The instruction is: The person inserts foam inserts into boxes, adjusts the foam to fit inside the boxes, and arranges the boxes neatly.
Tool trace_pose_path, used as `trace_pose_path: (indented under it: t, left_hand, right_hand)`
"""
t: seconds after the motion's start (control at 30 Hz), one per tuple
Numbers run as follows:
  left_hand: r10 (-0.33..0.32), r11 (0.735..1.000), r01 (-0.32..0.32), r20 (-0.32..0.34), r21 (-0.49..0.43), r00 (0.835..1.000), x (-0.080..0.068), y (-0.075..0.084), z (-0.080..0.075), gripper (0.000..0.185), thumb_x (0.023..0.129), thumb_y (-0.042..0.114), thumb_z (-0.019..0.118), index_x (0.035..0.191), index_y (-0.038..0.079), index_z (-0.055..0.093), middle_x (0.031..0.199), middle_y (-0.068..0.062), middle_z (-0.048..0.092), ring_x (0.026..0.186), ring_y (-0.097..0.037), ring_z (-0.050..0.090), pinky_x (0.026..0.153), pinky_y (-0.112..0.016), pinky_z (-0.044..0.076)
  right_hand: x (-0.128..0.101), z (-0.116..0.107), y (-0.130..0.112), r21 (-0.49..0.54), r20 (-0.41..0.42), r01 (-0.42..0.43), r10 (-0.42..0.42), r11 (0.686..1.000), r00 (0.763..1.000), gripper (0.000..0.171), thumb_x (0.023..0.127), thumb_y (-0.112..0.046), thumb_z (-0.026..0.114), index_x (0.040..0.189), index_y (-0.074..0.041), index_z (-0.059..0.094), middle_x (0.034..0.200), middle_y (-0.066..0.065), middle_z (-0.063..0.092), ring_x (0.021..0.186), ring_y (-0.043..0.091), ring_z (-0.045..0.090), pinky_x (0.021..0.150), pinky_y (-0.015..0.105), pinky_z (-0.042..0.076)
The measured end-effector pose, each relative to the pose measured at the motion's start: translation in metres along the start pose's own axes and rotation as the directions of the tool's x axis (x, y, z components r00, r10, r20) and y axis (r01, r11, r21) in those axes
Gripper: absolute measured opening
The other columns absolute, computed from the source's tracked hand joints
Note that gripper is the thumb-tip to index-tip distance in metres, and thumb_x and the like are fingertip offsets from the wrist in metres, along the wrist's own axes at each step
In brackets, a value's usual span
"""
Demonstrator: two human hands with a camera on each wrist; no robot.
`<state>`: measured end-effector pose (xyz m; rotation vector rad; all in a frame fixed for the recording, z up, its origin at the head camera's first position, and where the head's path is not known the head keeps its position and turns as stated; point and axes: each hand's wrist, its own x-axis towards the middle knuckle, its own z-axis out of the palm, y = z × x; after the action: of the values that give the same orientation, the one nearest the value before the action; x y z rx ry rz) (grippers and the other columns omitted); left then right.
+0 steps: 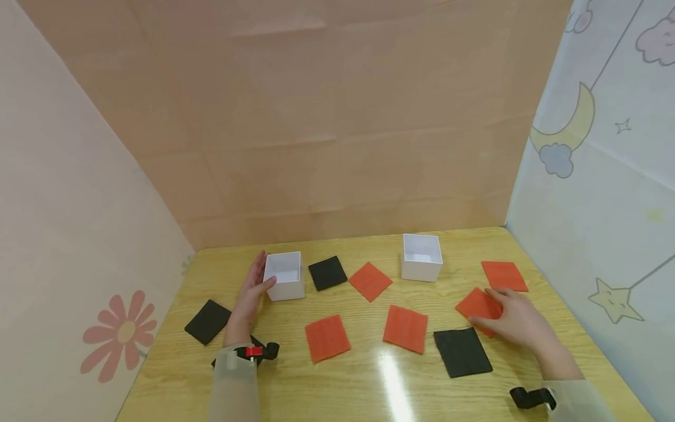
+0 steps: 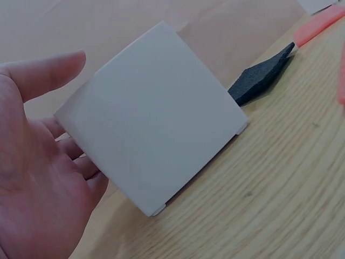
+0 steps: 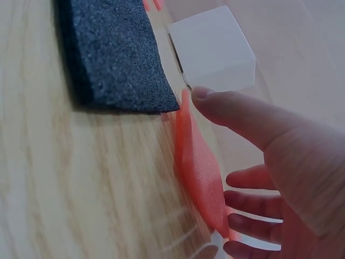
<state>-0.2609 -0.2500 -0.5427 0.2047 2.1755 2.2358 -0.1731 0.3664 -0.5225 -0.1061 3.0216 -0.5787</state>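
My left hand (image 1: 252,291) lies open against the left side of a small white open box (image 1: 285,281) at the table's back left. In the left wrist view the straight fingers (image 2: 64,145) sit behind the box wall (image 2: 156,118), with the thumb spread above it. My right hand (image 1: 514,319) covers an orange foam square (image 1: 474,303) at the right. The right wrist view shows that square (image 3: 199,167) tipped up on edge between thumb (image 3: 237,110) and fingers. A black foam square (image 3: 108,54) lies flat beside it.
A second white box (image 1: 422,258) stands at the back, right of centre. Orange squares (image 1: 370,281) (image 1: 327,338) (image 1: 405,328) (image 1: 504,275) and black squares (image 1: 327,272) (image 1: 208,321) (image 1: 462,351) lie scattered on the wooden table (image 1: 369,387). Walls close in the back and both sides.
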Motion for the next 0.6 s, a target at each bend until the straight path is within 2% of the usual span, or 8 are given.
trace_pose_path:
  t: [0.33,0.6]
  left_hand:
    - [-0.032,0.999,0.032,0.022,-0.028,0.999,-0.0028,0.0015,-0.0021,0.081,0.106,0.0,0.056,0.172,0.006,0.01,0.18,-0.009,0.005,0.165,-0.025,0.0,0.131,-0.047,0.003]
    - [-0.044,0.999,0.044,0.048,0.004,0.998,-0.0047,0.0025,-0.0041,0.079,0.109,0.003,0.057,0.173,0.007,0.01,0.179,-0.012,0.005,0.165,-0.029,0.004,0.13,-0.047,0.007]
  right_hand:
    - [0.0076,0.001,-0.0006,-0.039,0.025,-0.006,0.007,0.999,1.0,0.113,0.085,-0.075,0.076,0.148,0.016,0.051,0.147,0.046,0.042,0.129,0.068,0.043,0.096,0.078,0.044]
    - [0.0096,-0.0029,-0.0015,-0.045,0.042,0.008,-0.006,0.999,0.999,0.112,0.084,-0.073,0.078,0.144,0.018,0.053,0.143,0.045,0.045,0.125,0.067,0.046,0.093,0.077,0.046]
